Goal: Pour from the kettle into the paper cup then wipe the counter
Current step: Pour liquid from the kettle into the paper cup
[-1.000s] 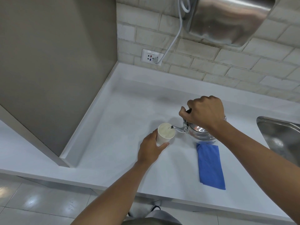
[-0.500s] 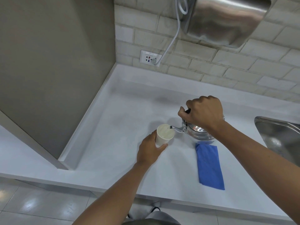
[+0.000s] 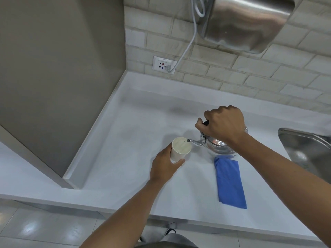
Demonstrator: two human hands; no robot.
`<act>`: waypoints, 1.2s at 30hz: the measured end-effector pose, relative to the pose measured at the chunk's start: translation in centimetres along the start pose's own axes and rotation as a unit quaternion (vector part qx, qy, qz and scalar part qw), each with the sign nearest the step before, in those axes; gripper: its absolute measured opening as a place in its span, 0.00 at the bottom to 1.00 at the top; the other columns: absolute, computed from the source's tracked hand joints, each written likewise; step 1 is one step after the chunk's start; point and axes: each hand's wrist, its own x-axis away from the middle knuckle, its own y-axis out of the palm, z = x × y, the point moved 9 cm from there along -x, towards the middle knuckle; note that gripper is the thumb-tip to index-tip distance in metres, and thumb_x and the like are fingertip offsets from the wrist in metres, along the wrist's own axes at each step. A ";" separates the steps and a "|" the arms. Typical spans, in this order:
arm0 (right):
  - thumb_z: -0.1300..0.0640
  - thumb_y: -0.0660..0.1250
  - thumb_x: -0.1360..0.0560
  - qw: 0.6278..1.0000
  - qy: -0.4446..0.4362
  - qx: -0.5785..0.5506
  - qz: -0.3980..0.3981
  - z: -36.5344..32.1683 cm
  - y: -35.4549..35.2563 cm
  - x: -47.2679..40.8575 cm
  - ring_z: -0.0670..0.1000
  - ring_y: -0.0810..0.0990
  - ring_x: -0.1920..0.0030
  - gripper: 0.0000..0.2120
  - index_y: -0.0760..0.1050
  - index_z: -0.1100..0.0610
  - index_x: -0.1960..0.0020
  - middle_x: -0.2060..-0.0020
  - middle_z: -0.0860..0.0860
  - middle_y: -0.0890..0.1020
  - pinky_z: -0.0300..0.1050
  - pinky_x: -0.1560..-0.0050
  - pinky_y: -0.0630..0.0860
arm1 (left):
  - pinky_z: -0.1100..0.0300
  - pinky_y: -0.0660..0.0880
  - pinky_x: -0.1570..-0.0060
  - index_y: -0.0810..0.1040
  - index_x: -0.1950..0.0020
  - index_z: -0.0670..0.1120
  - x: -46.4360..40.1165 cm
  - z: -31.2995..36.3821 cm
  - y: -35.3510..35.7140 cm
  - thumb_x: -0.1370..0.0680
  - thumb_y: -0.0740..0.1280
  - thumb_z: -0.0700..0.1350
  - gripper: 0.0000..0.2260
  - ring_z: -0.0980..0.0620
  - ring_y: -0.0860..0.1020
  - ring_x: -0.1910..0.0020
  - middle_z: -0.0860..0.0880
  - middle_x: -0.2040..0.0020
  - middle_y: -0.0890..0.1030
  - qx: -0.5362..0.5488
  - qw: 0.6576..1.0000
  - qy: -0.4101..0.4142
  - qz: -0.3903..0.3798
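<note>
Nothing moved: kettle (image 3: 217, 144) spout still points left over cup (image 3: 180, 149).

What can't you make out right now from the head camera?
- Liquid level in the paper cup: too small and pale.
- Kettle handle and lid: hidden under the right hand.
- Cup's lower wall: covered by the left hand.
- Sink: cut off by the right edge.

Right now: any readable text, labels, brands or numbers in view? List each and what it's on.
Wall socket: small label strip along its top edge, too blurred to read.
Paper cup, kettle, blue cloth, hand dryer: no print visible.
</note>
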 end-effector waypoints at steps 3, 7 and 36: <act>0.48 0.59 0.30 1.000 -0.001 0.003 -0.001 0.0 0.1 0.0 0.54 0.57 0.79 0.20 0.60 0.55 0.76 0.82 0.50 0.58 0.39 0.69 0.56 | 0.59 0.77 0.46 0.69 0.29 0.62 0.0 0.0 -0.1 0.32 0.75 0.65 0.34 0.58 0.78 0.43 0.61 0.39 0.81 0.008 1.000 0.001 0.001; 0.48 0.60 0.31 1.000 0.000 0.002 -0.010 -0.1 0.4 0.1 0.54 0.57 0.79 0.20 0.60 0.55 0.76 0.82 0.49 0.58 0.39 0.69 0.56 | 0.59 0.77 0.44 0.68 0.29 0.62 0.1 0.0 -0.1 0.32 0.75 0.64 0.34 0.58 0.78 0.42 0.61 0.38 0.80 0.015 1.000 0.005 0.002; 0.48 0.61 0.31 1.000 -0.007 0.002 0.004 0.0 0.0 0.0 0.53 0.55 0.79 0.20 0.59 0.55 0.76 0.81 0.49 0.56 0.39 0.69 0.55 | 0.65 0.72 0.50 0.69 0.31 0.62 -0.1 -0.2 0.0 0.32 0.74 0.66 0.32 0.59 0.78 0.45 0.61 0.41 0.81 0.006 1.000 0.010 0.007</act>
